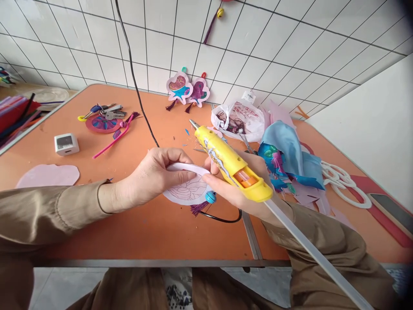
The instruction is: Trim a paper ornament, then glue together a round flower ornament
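Observation:
Between thumb and fingers, my left hand (150, 172) pinches the upper rim of a pale pink round ornament (187, 193) with a flower outline drawn on it. My right hand (234, 196) has its thumb and fingertips on the ornament's right edge. That same hand carries a yellow hot glue gun (222, 150), its nozzle pointing up and left; the grip is hidden. A long translucent glue stick (309, 245) juts from the gun's rear. A blue bell (211, 197) and a purple tassel (198, 209) hang at the ornament's lower right.
A black cord (134, 79) crosses the view behind my left hand. Keys (112, 114), a white charger (66, 144) and a pink fabric piece (48, 175) lie left. Finished ornaments (180, 89) lean on the wall. A plastic bag (238, 118), blue fabric (284, 142) and a phone (392, 211) are right.

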